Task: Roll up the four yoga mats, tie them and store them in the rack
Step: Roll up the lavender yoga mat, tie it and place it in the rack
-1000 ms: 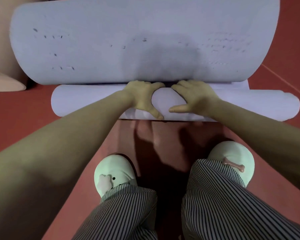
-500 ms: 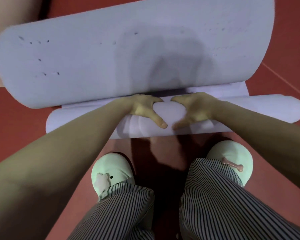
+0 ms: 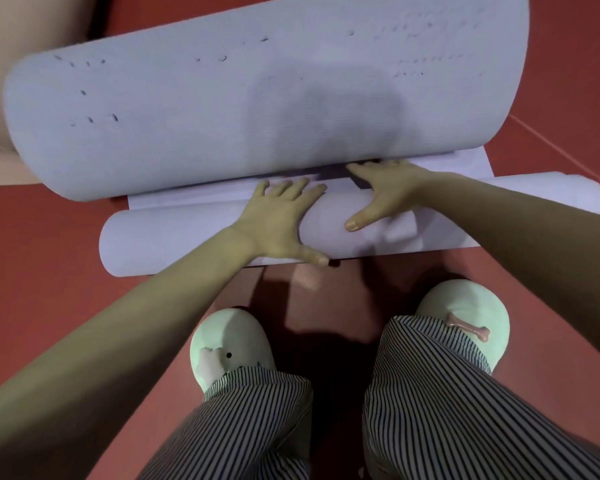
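Two hands work the rolling step: the left hand (image 3: 281,220) and right hand (image 3: 385,192) lie flat on the rolled mat (image 3: 174,237) on the red floor (image 3: 49,237), fingers spread, nothing pinched. Next, I'd judge, push the roll forward evenly into the loose length (it arches up beyond). No writing or brand shows anywhere

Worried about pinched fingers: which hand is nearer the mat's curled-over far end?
Right. The right hand reaches the lower edge of the curled-over end; the left hand lies flat on the roll, fingertips short of that edge.
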Demonstrator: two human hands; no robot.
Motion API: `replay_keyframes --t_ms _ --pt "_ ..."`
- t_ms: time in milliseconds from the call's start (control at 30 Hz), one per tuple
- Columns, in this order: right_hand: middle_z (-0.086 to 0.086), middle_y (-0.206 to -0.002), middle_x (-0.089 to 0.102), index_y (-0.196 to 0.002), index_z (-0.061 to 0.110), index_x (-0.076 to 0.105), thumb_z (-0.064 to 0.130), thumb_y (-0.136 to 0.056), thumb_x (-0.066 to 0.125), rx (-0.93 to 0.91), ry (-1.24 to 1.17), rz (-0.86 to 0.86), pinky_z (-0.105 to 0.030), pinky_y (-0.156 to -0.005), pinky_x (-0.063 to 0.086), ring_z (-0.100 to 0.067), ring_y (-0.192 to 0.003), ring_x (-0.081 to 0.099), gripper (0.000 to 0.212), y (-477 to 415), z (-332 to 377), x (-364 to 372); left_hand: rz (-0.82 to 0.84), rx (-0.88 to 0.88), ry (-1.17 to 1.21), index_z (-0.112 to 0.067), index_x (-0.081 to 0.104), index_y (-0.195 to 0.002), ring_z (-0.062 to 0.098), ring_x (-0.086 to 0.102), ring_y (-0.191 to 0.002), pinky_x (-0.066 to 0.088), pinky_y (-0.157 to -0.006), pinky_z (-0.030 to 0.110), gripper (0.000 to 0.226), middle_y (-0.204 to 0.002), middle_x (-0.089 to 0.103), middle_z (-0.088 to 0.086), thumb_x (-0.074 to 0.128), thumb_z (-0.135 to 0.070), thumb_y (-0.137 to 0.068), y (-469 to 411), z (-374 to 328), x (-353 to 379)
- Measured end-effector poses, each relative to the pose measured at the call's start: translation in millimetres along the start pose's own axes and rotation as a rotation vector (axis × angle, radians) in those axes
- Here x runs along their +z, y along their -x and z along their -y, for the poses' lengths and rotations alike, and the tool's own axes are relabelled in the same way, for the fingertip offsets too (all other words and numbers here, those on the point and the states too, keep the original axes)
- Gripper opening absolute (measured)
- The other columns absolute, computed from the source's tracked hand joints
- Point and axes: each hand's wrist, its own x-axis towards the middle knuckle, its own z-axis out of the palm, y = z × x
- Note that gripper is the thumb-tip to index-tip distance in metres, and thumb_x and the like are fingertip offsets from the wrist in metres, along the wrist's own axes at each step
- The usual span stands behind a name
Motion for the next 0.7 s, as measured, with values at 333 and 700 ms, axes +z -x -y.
replay_keyframes --t_ms 333,700 --pt "0.003 -0.141 0.045 -0.14 0.021 0.041 0.086 -0.06 0.053 -0.023 -0.148 -0.052 -0.032 -0.104 0.035 -0.017 -0.124 0.046 0.103 3.7 3.4 -11.1 0.284 -0.083 0.156 -0.046 0.028 -0.141 0.018 0.046 -0.126 0.037 -0.105 0.035 0.106 -0.141 0.047 -0.015 0.073 -0.076 -0.05 -30.8 6.8 -38.2" --pt "0.007 -0.117 0.059 -0.119 0.026 0.049 0.07 -0.053 0.074 -0.061 0.135 -0.158 -0.027 -0.081 0.034 -0.016 -0.099 0.053 0.084 6.5 20.1 0.0 0.33 -0.112 0.267 -0.048 0.043 -0.131 0.01 0.049 -0.118 0.039 -0.101 0.032 0.094 -0.129 0.052 -0.023 0.077 -0.072 -0.046 -39.4 11.2 -41.8"
